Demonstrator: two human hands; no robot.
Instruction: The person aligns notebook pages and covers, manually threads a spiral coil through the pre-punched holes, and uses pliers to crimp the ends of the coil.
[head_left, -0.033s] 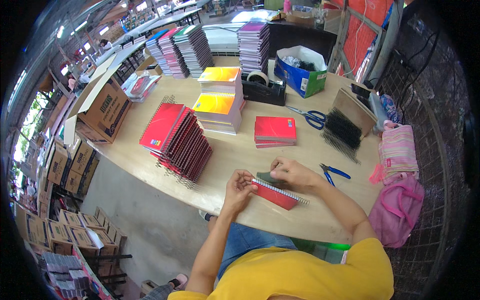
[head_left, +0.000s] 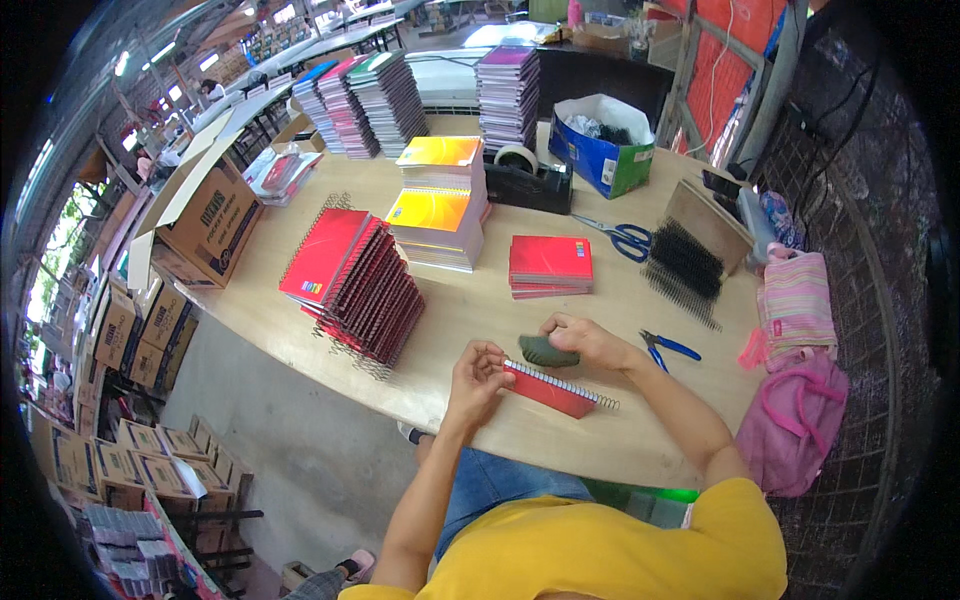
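Note:
My left hand point(head_left: 481, 379) is closed on the left end of a small red notebook point(head_left: 550, 392) tilted up near the table's front edge. A wire spiral point(head_left: 565, 380) runs through the notebook's upper edge, its loose coils sticking out past the right end. In my closed right hand point(head_left: 583, 341) is a dark green pad point(head_left: 540, 351), curved and ridged along its lower edge, just beyond the spiral. Blue-handled pliers point(head_left: 668, 350) lie to the right of that hand. A short stack of red notebooks point(head_left: 551, 266) sits farther off.
A tall stack of red spiral notebooks point(head_left: 340, 265) stands left, wires poking out. Behind are yellow notebooks point(head_left: 430, 210), a black tape dispenser point(head_left: 530, 184) and scissors point(head_left: 628, 240). Black wire spirals point(head_left: 684, 262) lie right, near a pink bag point(head_left: 795, 420). A cardboard box point(head_left: 212, 220) stands far left.
My right hand has shifted slightly and turned the green pad, so more of its ridged face shows, a little apart from the spiral. My left hand keeps its place on the notebook.

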